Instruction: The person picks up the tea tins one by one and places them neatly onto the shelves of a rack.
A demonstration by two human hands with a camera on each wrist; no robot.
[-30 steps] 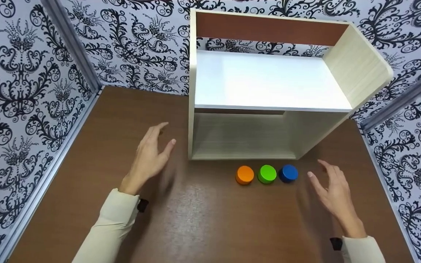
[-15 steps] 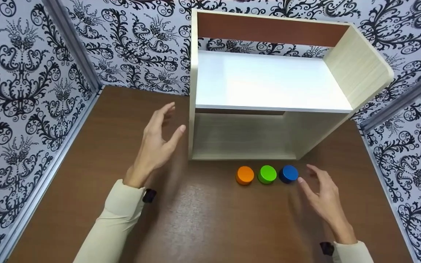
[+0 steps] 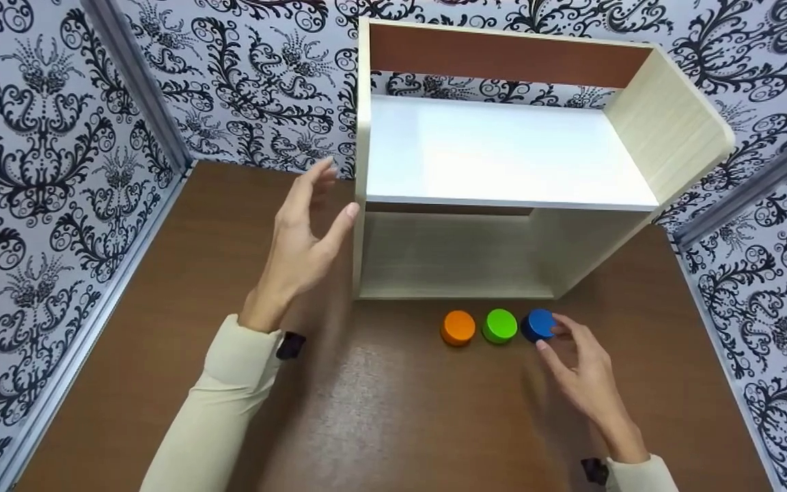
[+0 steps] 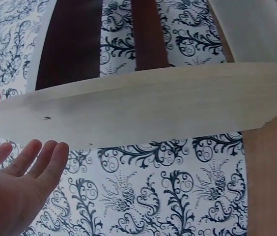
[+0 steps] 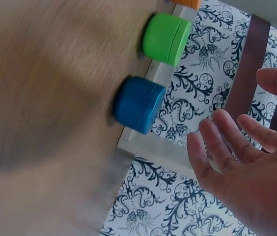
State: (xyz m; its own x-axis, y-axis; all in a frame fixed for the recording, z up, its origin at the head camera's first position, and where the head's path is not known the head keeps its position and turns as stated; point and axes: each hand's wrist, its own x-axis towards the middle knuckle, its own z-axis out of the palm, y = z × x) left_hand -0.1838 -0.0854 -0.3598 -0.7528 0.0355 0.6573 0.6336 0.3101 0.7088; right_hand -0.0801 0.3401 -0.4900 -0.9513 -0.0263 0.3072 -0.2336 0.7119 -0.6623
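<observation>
The right hand (image 3: 586, 376), fingers loosely spread, is just beside the shiny round blue jar (image 3: 535, 325). That jar sits on the brown table (image 3: 407, 424), next to the round green jar (image 3: 500, 326) and round orange jar (image 3: 458, 328). The left hand (image 3: 296, 258), thumb and fingers apart, is beside the pale wooden shelf (image 3: 670, 133).

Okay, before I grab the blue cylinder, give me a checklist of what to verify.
1. Blue cylinder upright: ok.
2. Right hand open: ok, holding nothing.
3. Right hand wrapped round the blue cylinder: not ok, not yet gripping.
4. Gap to green cylinder: ok, narrow but visible.
5. Left hand free: ok, holding nothing.
6. Left hand clear of shelf: cannot tell, very close beside it.
</observation>
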